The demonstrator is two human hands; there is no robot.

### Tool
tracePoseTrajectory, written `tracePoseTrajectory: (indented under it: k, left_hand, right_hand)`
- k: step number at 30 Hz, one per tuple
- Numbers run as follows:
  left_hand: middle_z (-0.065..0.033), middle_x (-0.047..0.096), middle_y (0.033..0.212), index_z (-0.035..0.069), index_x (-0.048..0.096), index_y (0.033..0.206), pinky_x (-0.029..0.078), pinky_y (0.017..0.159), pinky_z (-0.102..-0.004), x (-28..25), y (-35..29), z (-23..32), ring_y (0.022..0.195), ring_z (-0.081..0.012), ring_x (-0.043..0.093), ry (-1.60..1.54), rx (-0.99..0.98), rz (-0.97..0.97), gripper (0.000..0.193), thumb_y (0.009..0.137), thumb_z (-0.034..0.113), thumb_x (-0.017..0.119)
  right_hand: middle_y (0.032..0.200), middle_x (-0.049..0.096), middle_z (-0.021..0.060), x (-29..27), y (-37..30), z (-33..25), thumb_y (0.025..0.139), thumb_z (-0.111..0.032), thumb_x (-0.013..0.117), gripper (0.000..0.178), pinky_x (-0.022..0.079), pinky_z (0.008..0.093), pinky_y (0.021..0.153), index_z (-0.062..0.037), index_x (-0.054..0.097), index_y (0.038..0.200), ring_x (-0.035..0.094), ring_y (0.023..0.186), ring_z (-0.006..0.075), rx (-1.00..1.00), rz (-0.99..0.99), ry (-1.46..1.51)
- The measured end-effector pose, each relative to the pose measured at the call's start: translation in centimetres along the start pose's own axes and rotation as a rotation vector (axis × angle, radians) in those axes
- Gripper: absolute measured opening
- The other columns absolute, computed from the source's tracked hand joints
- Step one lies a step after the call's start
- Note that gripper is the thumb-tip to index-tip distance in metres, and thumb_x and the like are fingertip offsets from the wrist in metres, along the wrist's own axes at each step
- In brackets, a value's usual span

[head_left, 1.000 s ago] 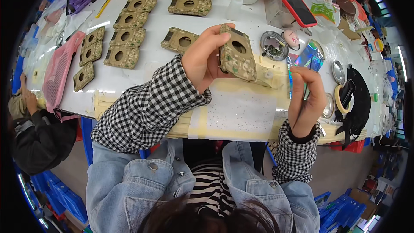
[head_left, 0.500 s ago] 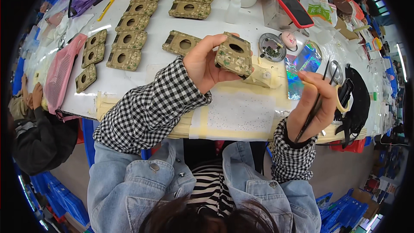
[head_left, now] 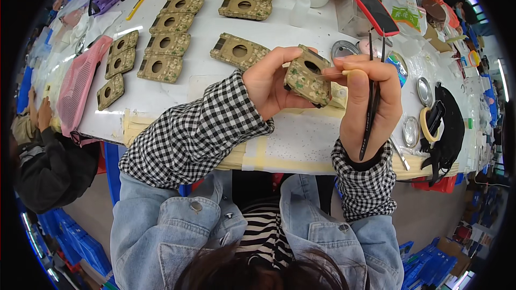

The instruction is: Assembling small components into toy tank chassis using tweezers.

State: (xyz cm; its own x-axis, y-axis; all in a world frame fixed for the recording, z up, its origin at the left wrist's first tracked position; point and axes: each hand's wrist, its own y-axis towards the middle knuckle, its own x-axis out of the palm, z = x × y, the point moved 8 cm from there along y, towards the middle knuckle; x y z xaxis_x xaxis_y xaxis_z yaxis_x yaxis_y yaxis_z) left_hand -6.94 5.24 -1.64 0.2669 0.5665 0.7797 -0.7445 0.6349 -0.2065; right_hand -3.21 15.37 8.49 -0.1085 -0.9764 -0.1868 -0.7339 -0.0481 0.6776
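Observation:
My left hand [head_left: 263, 83] grips a camouflage-painted model tank hull [head_left: 301, 84] by its sides, tilted above the table. A round dark hole shows in the hull's top. My right hand [head_left: 379, 108] is closed around black tweezers [head_left: 369, 115], whose tips point up and away from the hull. Its thumb and index finger pinch together at the hull's right side, and a thin pale sliver [head_left: 329, 74] reaches from them to the hull; its kind cannot be made out. Just beyond my left hand lies another tank hull [head_left: 238, 51].
Rows of similar hulls [head_left: 167, 43] stand at the left and back. A pink mesh pouch [head_left: 86, 88] lies far left. Dotted white paper [head_left: 290, 147] is at the front edge. Scissors [head_left: 427, 123], a round metal lid [head_left: 424, 91] and a red-edged phone [head_left: 371, 5] are at right.
My right hand has come left with the tweezers and now meets the hull. My left hand has tilted the hull and shifted it slightly right. The whole view has shifted slightly too.

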Motion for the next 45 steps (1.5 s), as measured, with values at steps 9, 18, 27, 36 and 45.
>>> tracePoseTrajectory:
  k: [9,18,27,36,45]
  left_hand:
    - [-0.0137,0.056,0.114,0.002,0.043,0.124,0.050,0.088,-0.0429,0.1,-0.1,0.1,0.100,-0.0278,0.059,0.020,0.017,0.026,0.044,0.092,0.032,0.038]
    - [-0.0142,0.056,0.114,0.002,0.044,0.123,0.050,0.087,-0.0418,0.0,-0.1,0.0,0.100,-0.0270,0.059,0.021,0.016,0.019,0.043,0.093,0.031,0.036]
    - [-0.0162,0.057,0.113,0.001,0.043,0.123,0.051,0.086,-0.0413,-0.1,-0.1,0.0,0.097,-0.0295,0.061,0.044,0.005,0.025,0.044,0.093,0.032,0.036]
    - [-0.0232,0.053,0.118,0.004,0.044,0.123,0.055,0.079,-0.0374,-0.5,0.0,0.5,0.097,-0.0343,0.060,0.030,0.048,0.035,0.044,0.092,0.033,0.038]
    - [-0.0259,0.050,0.120,0.000,0.041,0.124,0.055,0.081,-0.0355,-1.4,0.5,1.3,0.098,-0.0334,0.060,0.033,0.123,0.027,0.044,0.092,0.031,0.036]
  right_hand:
    - [0.084,0.060,0.0098,0.3,-0.2,0.3,0.090,-0.007,0.053,0.010,0.046,0.0189,0.056,0.0025,0.053,0.093,0.057,0.068,0.0084,0.068,-0.003,0.011]
    - [0.081,0.061,0.0087,0.3,-0.2,0.4,0.089,-0.007,0.054,0.009,0.046,0.0192,0.053,0.0021,0.054,0.091,0.056,0.065,0.0082,0.061,0.014,-0.004]
    - [0.085,0.061,0.0097,0.3,-0.3,0.5,0.090,-0.006,0.052,0.009,0.047,0.0204,0.059,0.0024,0.052,0.093,0.058,0.069,0.0095,0.092,-0.009,0.001]
    - [0.086,0.061,0.0131,-5.0,-1.7,0.3,0.089,-0.001,0.051,0.005,0.047,0.0264,0.071,0.0041,0.052,0.089,0.059,0.075,0.0163,0.094,0.143,-0.249]
    - [0.077,0.058,0.0121,-4.1,-2.9,1.9,0.073,0.001,0.067,0.015,0.045,0.0317,0.063,0.0005,0.058,0.084,0.056,0.071,0.0274,-0.022,-0.068,-0.803]
